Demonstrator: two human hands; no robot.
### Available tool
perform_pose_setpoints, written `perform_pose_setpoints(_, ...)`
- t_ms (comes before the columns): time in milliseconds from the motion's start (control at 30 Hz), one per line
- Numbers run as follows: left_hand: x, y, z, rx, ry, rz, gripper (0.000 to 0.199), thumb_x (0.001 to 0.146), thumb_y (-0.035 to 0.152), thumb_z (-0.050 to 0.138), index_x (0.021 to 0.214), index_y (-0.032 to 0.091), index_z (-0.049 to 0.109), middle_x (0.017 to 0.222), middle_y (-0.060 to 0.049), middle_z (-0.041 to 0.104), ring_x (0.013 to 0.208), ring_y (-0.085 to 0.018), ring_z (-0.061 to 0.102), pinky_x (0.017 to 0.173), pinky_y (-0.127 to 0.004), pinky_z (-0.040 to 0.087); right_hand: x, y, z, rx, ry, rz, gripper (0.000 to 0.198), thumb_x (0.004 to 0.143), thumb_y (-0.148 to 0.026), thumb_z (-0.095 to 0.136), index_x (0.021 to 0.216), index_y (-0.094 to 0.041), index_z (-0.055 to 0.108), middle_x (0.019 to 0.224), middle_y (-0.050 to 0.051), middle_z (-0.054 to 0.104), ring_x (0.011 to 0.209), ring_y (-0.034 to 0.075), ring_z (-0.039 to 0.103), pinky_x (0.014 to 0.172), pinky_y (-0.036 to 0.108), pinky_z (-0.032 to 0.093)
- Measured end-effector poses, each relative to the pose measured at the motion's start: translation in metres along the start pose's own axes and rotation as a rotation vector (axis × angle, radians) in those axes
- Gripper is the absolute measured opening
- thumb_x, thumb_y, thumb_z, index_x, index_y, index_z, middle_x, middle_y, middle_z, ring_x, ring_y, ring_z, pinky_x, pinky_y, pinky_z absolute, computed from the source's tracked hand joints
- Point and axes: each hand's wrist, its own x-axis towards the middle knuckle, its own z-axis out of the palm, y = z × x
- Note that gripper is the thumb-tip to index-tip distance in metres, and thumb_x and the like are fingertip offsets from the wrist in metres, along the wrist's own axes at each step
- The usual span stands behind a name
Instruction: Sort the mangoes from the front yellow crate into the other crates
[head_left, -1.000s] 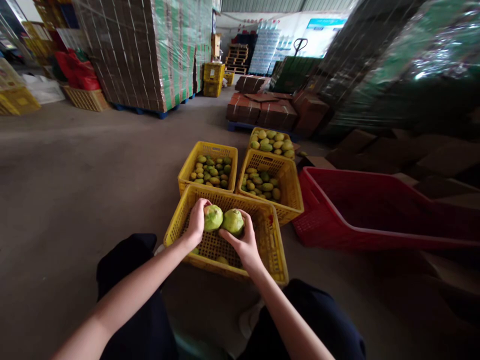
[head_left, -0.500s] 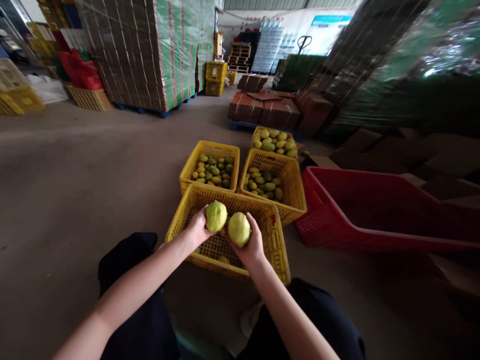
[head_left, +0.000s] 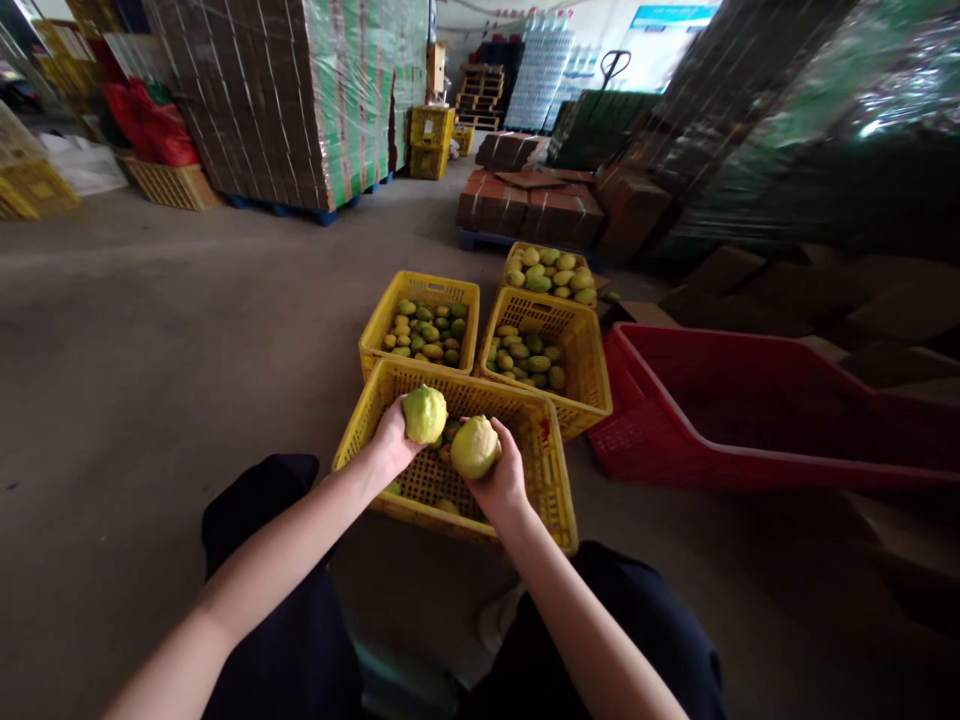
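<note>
My left hand (head_left: 394, 437) is closed round a yellow-green, knobbly citrus-like fruit (head_left: 425, 414) with faint ribs. Another such fruit (head_left: 475, 447), paler and with a bump at its top, rests in my right hand (head_left: 504, 476), whose fingers wrap its side and underside. Both fruits are held up side by side with a gap between them, above the near yellow crate (head_left: 555, 470). A few fruits lie low in that crate, partly hidden by my hands and its front wall.
Behind stand a left yellow crate (head_left: 363, 340), a right yellow crate (head_left: 592, 385) and a far yellow crate (head_left: 592, 268), all holding yellow-green fruits. A large red bin (head_left: 622, 445) is at the right. Flattened cardboard (head_left: 562, 215) and a wrapped pallet stack (head_left: 247, 100) stand farther back.
Both fruits show different sides, so they have been turned in my hands. My hands have drawn slightly apart, the left one moving left. The whole view has shifted a little.
</note>
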Motion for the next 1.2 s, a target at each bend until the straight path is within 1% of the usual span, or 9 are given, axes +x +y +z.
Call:
perform_pose_setpoints(100, -0.006, -0.007, 0.001, 0.005, 0.009, 0.053, 0.03, 0.086, 0.026, 0.042, 0.085, 0.011, 0.068, 0.065, -0.008, 0.068, 0.055, -0.017, 0.065, 0.049, -0.025, 0.05, 0.0, 0.004, 0.001, -0.055, 0.013, -0.126, 0.025, 0.077, -0.042, 0.059, 0.078, -0.018, 0.068, 0.066, 0.002, 0.07, 0.068, 0.02, 0.069, 0.062, 0.03, 0.057)
perform_pose_setpoints(233, -0.013, -0.018, 0.002, 0.085, -0.011, 0.078, 0.028, 0.082, 0.024, 0.044, 0.08, 0.012, 0.069, 0.059, -0.006, 0.067, 0.062, -0.019, 0.068, 0.06, -0.027, 0.052, 0.003, 0.016, -0.003, -0.22, 0.037, -0.36, 0.031, 0.071, -0.048, 0.065, 0.073, -0.018, 0.07, 0.07, 0.001, 0.071, 0.075, 0.021, 0.068, 0.066, 0.029, 0.054)
perform_pose_setpoints(333, -0.015, -0.021, -0.001, 0.175, -0.073, 0.16, 0.028, 0.079, 0.023, 0.045, 0.074, 0.012, 0.07, 0.06, -0.006, 0.068, 0.069, -0.02, 0.068, 0.067, -0.028, 0.051, 0.002, 0.023, -0.009, -0.367, -0.008, -0.535, 0.033, 0.074, -0.05, 0.063, 0.07, -0.018, 0.071, 0.072, 0.001, 0.071, 0.075, 0.021, 0.065, 0.07, 0.029, 0.051)
perform_pose_setpoints(433, -0.018, -0.019, -0.004, 0.299, -0.133, 0.286, 0.026, 0.077, 0.024, 0.048, 0.067, 0.014, 0.07, 0.068, -0.007, 0.071, 0.072, -0.019, 0.067, 0.069, -0.027, 0.049, -0.004, 0.024, -0.012, -0.495, -0.052, -0.631, 0.032, 0.079, -0.047, 0.058, 0.07, -0.02, 0.073, 0.073, 0.0, 0.071, 0.072, 0.019, 0.063, 0.071, 0.028, 0.048)
perform_pose_setpoints(533, -0.024, -0.014, -0.004, 0.422, -0.206, 0.355, 0.03, 0.077, 0.025, 0.048, 0.063, 0.013, 0.071, 0.072, -0.008, 0.072, 0.069, -0.017, 0.064, 0.069, -0.025, 0.048, -0.012, 0.024, -0.011, -0.569, -0.09, -0.68, 0.031, 0.081, -0.044, 0.056, 0.07, -0.021, 0.073, 0.074, 0.0, 0.071, 0.072, 0.019, 0.062, 0.072, 0.027, 0.046)
perform_pose_setpoints(667, -0.03, -0.009, -0.002, 0.443, -0.283, 0.337, 0.03, 0.078, 0.025, 0.047, 0.064, 0.012, 0.071, 0.069, -0.007, 0.068, 0.066, -0.016, 0.061, 0.066, -0.024, 0.047, -0.019, 0.026, -0.011, -0.608, -0.1, -0.717, 0.034, 0.082, -0.046, 0.052, 0.069, -0.021, 0.073, 0.072, 0.0, 0.069, 0.07, 0.019, 0.06, 0.071, 0.028, 0.046)
perform_pose_setpoints(833, -0.027, -0.006, -0.002, 0.396, -0.281, 0.321, 0.028, 0.074, 0.031, 0.051, 0.065, 0.012, 0.07, 0.066, -0.007, 0.066, 0.063, -0.015, 0.06, 0.063, -0.024, 0.046, -0.019, 0.028, -0.014, -0.672, -0.138, -0.744, 0.041, 0.082, -0.052, 0.051, 0.069, -0.018, 0.071, 0.069, 0.002, 0.068, 0.067, 0.019, 0.058, 0.065, 0.029, 0.046)
perform_pose_setpoints(1000, -0.026, -0.004, 0.0, 0.393, -0.305, 0.332, 0.028, 0.073, 0.03, 0.05, 0.065, 0.013, 0.07, 0.065, -0.006, 0.066, 0.062, -0.014, 0.059, 0.061, -0.022, 0.046, -0.019, 0.027, -0.016, -0.676, -0.168, -0.756, 0.039, 0.084, -0.051, 0.051, 0.072, -0.019, 0.071, 0.071, 0.002, 0.068, 0.067, 0.019, 0.058, 0.065, 0.029, 0.046)
perform_pose_setpoints(1200, -0.027, -0.007, 0.002, 0.437, -0.351, 0.335, 0.031, 0.075, 0.031, 0.048, 0.064, 0.013, 0.071, 0.068, -0.008, 0.069, 0.064, -0.016, 0.061, 0.064, -0.025, 0.046, -0.018, 0.021, -0.012, -0.669, -0.126, -0.754, 0.043, 0.083, -0.054, 0.05, 0.069, -0.019, 0.071, 0.072, 0.003, 0.069, 0.07, 0.02, 0.06, 0.068, 0.03, 0.047)
